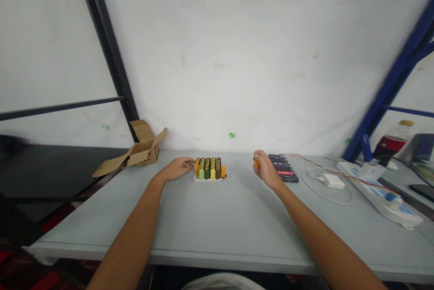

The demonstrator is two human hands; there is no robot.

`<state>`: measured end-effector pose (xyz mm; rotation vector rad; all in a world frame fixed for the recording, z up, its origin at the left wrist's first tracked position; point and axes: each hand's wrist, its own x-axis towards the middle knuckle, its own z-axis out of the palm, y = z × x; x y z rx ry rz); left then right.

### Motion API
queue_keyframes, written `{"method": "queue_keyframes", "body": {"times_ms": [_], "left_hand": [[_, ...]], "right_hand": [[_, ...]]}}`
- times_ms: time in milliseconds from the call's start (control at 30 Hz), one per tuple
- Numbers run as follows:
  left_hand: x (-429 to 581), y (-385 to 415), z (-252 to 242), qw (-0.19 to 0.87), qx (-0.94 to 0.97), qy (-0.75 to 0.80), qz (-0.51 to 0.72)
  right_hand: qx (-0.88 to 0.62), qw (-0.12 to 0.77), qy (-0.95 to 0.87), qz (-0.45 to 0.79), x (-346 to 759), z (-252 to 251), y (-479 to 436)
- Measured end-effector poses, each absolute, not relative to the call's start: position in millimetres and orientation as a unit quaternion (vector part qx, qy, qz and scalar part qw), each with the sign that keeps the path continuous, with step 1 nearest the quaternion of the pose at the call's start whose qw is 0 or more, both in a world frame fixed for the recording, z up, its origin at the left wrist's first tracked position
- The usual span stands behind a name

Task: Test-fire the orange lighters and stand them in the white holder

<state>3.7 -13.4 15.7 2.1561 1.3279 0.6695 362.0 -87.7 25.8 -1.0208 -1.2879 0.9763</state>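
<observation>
My right hand is closed around a small orange block, held above the table to the right of a white base. Upright blocks stand in rows on that base, with light green, dark green, yellow and brown fronts and dark zigzag-marked tops. An orange block is at the left end of the rows, and another orange block is at the right side. My left hand rests on the table with fingers stretched toward the left end, their tips at or very near the orange block.
An opened cardboard box stands at the back left. A phone showing a timer lies just right of my right hand. Further right are a white charger with a looped cable, a power strip and a drink bottle.
</observation>
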Motion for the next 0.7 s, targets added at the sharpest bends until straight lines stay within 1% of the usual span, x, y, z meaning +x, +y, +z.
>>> {"method": "queue_keyframes", "body": {"times_ms": [167, 300, 500, 700], "left_hand": [[3.5, -13.1, 15.9, 0.239, 0.805, 0.492, 0.228], [4.0, -13.9, 16.2, 0.229, 0.810, 0.490, 0.227], [4.8, -14.3, 16.3, 0.217, 0.814, 0.493, 0.216], [2.8, -9.5, 11.8, 0.226, 0.814, 0.490, 0.217]], "right_hand": [[-0.435, 0.573, -0.553, 0.420, 363.3, 18.8, -82.4], [-0.444, 0.520, -0.566, 0.461, 361.6, 18.5, -84.4], [-0.452, 0.534, -0.603, 0.384, 354.8, 22.5, -95.3], [-0.435, 0.536, -0.602, 0.401, 351.6, 23.1, -97.8]]}}
